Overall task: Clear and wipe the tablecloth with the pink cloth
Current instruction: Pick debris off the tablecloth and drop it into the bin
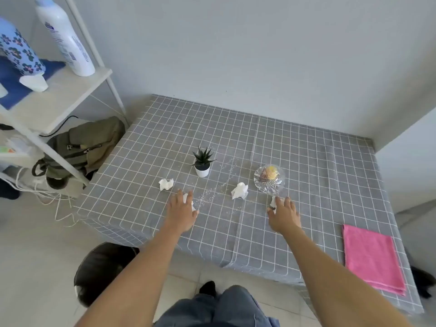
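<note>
We look down on a surface pushed into a corner of pale walls, covered by a grey checked tablecloth (pixel 306 161). Near its middle stand a small potted plant (pixel 202 161) and a glass bowl (pixel 269 179), with scattered crumbs (pixel 210 195) between them. Two crumpled tissues (pixel 166 184) (pixel 239 190) lie loose toward the near edge. Our left hand (pixel 181 212) rests with spread fingers on a third tissue (pixel 188 199), our right hand (pixel 283 214) on a fourth (pixel 273 202); neither grip has closed yet. The pink cloth (pixel 371 258) lies folded at the near right corner, well apart from both hands. A white shelf (pixel 61 95) stands left, a dark bin (pixel 101 267) on the floor.
</note>
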Motion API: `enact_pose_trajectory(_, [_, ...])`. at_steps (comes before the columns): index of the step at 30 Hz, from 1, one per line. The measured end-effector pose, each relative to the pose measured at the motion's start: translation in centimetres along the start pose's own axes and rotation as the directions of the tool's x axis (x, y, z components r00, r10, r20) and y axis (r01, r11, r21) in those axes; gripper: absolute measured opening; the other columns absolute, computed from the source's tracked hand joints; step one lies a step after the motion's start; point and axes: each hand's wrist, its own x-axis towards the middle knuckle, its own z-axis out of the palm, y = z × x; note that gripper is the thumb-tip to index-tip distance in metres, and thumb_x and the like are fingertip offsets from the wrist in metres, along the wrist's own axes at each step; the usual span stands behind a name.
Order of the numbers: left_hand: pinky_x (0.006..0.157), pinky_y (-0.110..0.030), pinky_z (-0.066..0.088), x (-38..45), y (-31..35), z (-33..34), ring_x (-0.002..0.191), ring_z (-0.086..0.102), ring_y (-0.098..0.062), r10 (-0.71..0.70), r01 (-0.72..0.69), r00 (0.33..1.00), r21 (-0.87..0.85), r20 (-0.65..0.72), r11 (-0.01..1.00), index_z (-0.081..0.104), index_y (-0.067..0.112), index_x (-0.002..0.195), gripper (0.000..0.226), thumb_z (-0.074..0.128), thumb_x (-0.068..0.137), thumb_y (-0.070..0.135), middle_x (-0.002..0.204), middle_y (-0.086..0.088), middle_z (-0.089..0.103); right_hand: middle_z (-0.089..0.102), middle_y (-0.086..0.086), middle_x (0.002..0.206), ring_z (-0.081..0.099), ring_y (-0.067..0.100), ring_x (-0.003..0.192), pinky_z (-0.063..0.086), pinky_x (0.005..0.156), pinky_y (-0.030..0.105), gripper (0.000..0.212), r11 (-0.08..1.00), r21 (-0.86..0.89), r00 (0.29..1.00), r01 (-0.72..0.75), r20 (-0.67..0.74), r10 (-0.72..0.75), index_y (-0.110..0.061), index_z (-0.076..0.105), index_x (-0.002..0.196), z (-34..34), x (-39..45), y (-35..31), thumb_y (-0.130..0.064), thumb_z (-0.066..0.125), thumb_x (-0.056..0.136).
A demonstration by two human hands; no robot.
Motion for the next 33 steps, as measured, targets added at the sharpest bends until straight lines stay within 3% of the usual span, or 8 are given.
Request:
enact_pose_trajectory(9, [0.114, -0.043, 0.025, -0.2, 0.3, 1.7, 0.142, 0.015, -0.036, -0.022, 0.006, 0.991, -0.117, -0.130, 0.993, 0.025, 0.013, 0.147, 0.054, 0.046, 0.098, 0.021, 0.155, -0.018, 0.013, 0.040, 0.015, 0.142, 0.041, 0.036, 0.125, 0.046, 0.095, 0.049, 0.038, 0.990, 0.058, 0.983, 0.126, -0.139, -0.117, -0.010, 0.048, 0.130, 2.5, 1.0, -0.6, -0.005, 0.049, 0.093])
enact_pose_trajectory(12, [0.117, -0.042, 0.023, -0.4, 0.4, 2.7, 0.143, 0.016, -0.035, -0.020, -0.014, 0.984, -0.190, -0.174, 0.982, 0.034, 0.009, 0.144, 0.048, 0.045, 0.098, 0.017, 0.153, -0.018, 0.022, 0.040, 0.014, 0.145, 0.042, 0.036, 0.124, 0.050, 0.089, 0.047, 0.047, 0.981, 0.011, 0.969, 0.194, -0.158, -0.190, -0.009, 0.050, 0.128, 3.3, 0.6, -1.3, 0.010, 0.046, 0.086])
enact_pose_trajectory(15, [0.115, -0.040, 0.027, -0.7, 0.6, 3.3, 0.144, 0.016, -0.032, -0.019, -0.019, 0.980, -0.191, -0.200, 0.981, 0.035, 0.008, 0.144, 0.047, 0.046, 0.098, 0.011, 0.153, -0.017, 0.023, 0.032, 0.014, 0.152, 0.036, 0.036, 0.133, 0.045, 0.097, 0.046, 0.054, 0.963, -0.010, 0.950, 0.270, -0.163, -0.268, -0.009, 0.046, 0.134, 3.6, 0.0, -2.0, 0.015, 0.043, 0.085])
enact_pose_trajectory(21, [0.099, -0.034, 0.042, -0.4, 0.3, 1.5, 0.132, 0.037, -0.030, -0.082, 0.015, 0.952, -0.222, -0.295, 0.975, 0.040, 0.006, 0.139, 0.051, 0.049, 0.091, -0.008, 0.149, -0.017, 0.030, 0.032, 0.019, 0.151, 0.040, 0.041, 0.132, 0.051, 0.085, 0.050, 0.055, 0.927, 0.062, 0.893, 0.371, -0.298, -0.337, -0.007, 0.045, 0.137, 1.7, 0.0, -5.2, 0.016, 0.044, 0.087])
enact_pose_trajectory(23, [0.093, -0.036, 0.046, 0.3, -0.4, 0.7, 0.125, 0.044, -0.032, -0.094, 0.016, 0.942, -0.237, -0.324, 0.971, 0.042, 0.005, 0.138, 0.052, 0.049, 0.089, -0.011, 0.148, -0.018, 0.031, 0.033, 0.021, 0.150, 0.041, 0.043, 0.130, 0.050, 0.088, 0.051, 0.053, 0.911, 0.066, 0.874, 0.407, -0.319, -0.368, -0.007, 0.045, 0.136, 1.1, 0.4, -6.4, 0.015, 0.043, 0.088])
enact_pose_trajectory(29, [0.102, -0.039, 0.041, 2.2, -2.2, -1.5, 0.130, 0.041, -0.036, -0.147, 0.056, 0.918, -0.245, -0.369, 0.968, 0.041, 0.001, 0.138, 0.051, 0.052, 0.089, -0.009, 0.149, -0.022, 0.030, 0.029, 0.021, 0.152, 0.040, 0.042, 0.131, 0.051, 0.088, 0.051, 0.052, 0.877, 0.000, 0.857, 0.480, -0.213, -0.469, -0.013, 0.043, 0.137, 1.7, 1.9, -8.9, 0.010, 0.045, 0.091])
enact_pose_trajectory(33, [0.099, -0.038, 0.045, 3.3, -3.5, -1.9, 0.125, 0.047, -0.034, -0.198, 0.112, 0.923, -0.262, -0.330, 0.959, 0.043, 0.006, 0.137, 0.051, 0.061, 0.089, 0.001, 0.154, -0.019, 0.025, 0.017, 0.019, 0.157, 0.023, 0.038, 0.141, 0.041, 0.105, 0.050, 0.047, 0.869, -0.076, 0.861, 0.488, -0.123, -0.494, -0.019, 0.039, 0.138, 2.6, 2.5, -8.7, -0.001, 0.047, 0.095])
